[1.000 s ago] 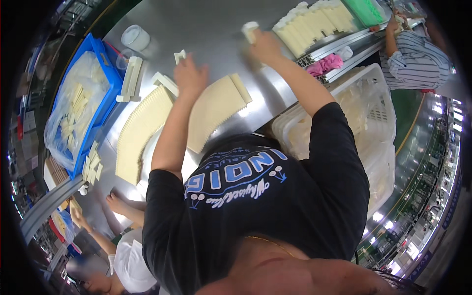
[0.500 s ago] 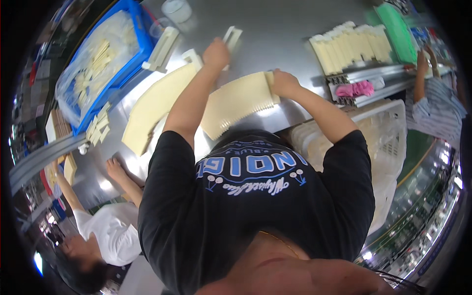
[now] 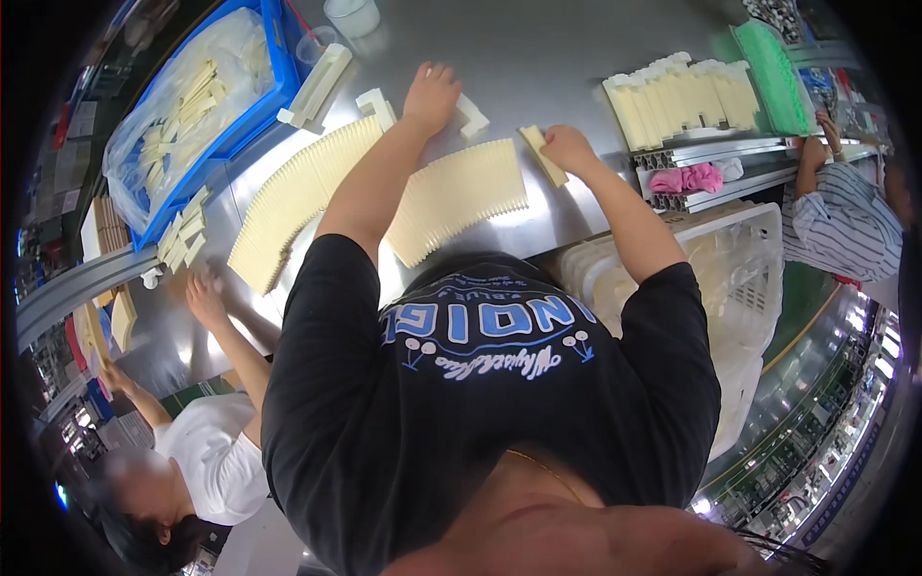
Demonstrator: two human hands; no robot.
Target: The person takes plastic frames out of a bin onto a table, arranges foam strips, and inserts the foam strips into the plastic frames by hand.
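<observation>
Two curved rows of thin cream strips lie before me on the metal table: a left row [image 3: 305, 197] and a right row [image 3: 461, 197]. My left hand [image 3: 432, 96] is beyond the right row, its fingers stretched out side by side. Against its thumb side lies a white bracket [image 3: 472, 117], partly hidden by the hand. My right hand [image 3: 569, 151] pinches a narrow cream strip [image 3: 542, 156], apart from the right end of the row. Another white bracket [image 3: 376, 108] stands at the far end of the left row.
A blue crate [image 3: 280, 72] with bagged cream pieces stands at the far left, beside a long white holder [image 3: 317, 86]. More cream pieces [image 3: 682, 96] and a green tray [image 3: 773, 79] lie at right, near a pink cloth [image 3: 687, 180]. Co-workers are at both sides.
My right hand has drawn the cream strip rightward, away from the row's end. The white bracket at my left hand has turned and dropped lower; the fingers have straightened.
</observation>
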